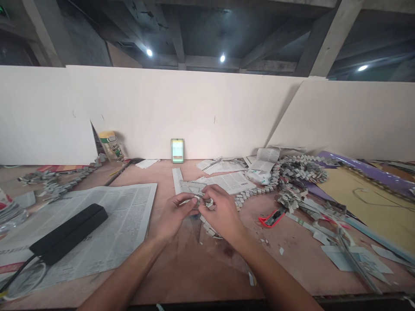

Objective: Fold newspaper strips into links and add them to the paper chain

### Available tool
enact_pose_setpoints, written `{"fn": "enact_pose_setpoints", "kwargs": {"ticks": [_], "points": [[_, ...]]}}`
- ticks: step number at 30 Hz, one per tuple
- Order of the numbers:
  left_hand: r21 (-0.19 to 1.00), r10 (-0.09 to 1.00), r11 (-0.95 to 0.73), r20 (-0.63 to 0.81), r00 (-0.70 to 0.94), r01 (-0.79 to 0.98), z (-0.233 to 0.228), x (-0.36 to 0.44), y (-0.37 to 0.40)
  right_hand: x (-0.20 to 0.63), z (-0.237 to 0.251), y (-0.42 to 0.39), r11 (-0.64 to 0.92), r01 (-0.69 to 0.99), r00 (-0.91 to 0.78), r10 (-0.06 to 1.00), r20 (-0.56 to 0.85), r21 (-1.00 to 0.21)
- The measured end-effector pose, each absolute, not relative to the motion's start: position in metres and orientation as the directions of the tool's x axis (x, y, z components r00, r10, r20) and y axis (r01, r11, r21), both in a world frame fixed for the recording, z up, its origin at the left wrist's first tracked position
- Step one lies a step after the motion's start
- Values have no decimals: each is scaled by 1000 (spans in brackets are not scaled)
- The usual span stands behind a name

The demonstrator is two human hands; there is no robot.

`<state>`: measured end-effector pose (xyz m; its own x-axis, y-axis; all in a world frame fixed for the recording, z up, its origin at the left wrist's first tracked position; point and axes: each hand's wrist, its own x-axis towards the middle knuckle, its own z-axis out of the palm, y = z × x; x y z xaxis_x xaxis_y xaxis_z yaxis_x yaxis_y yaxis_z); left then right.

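Over the middle of the table, my left hand (180, 214) and my right hand (223, 209) meet fingertip to fingertip. Both are closed in a pinch on a small folded newspaper strip (198, 199), partly hidden by the fingers. Below my right hand, a short woven chain of folded newspaper (210, 228) shows on the table. Just behind the hands lie a clear triangular ruler (191, 186), a pale paper strip (177, 179) and a printed newspaper sheet (231, 183).
A black power strip (69, 233) rests on newspaper sheets (129, 216) at left. A lit phone (177, 150) leans against the white partition (181, 108). To the right are a red-edged utility knife (272, 217), a heap of woven paper chain (296, 170) and paper scraps (356, 261).
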<state>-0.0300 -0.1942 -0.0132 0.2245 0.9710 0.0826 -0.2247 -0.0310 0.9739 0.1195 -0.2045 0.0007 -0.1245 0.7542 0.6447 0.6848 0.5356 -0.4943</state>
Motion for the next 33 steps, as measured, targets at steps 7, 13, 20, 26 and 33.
{"fn": "enact_pose_setpoints", "kwargs": {"ticks": [7,13,20,26,33], "points": [[987,982,-80,102,159,-140,-21,-30,-191,122,6,-204,568,616,-141,761,633,-546],[984,982,-178,180,59,-30,-20,-32,-190,130,10,-203,525,452,-124,838,532,-721],[959,958,-285,285,27,7,-20,-34,-190,139,9,-200,452,360,-163,892,422,-816],[948,948,-318,318,-2,4,-21,-32,-191,130,6,-204,506,417,-108,853,511,-756],[931,936,-348,351,-7,112,-17,-28,-198,127,6,-207,538,426,-90,825,558,-727]]}}
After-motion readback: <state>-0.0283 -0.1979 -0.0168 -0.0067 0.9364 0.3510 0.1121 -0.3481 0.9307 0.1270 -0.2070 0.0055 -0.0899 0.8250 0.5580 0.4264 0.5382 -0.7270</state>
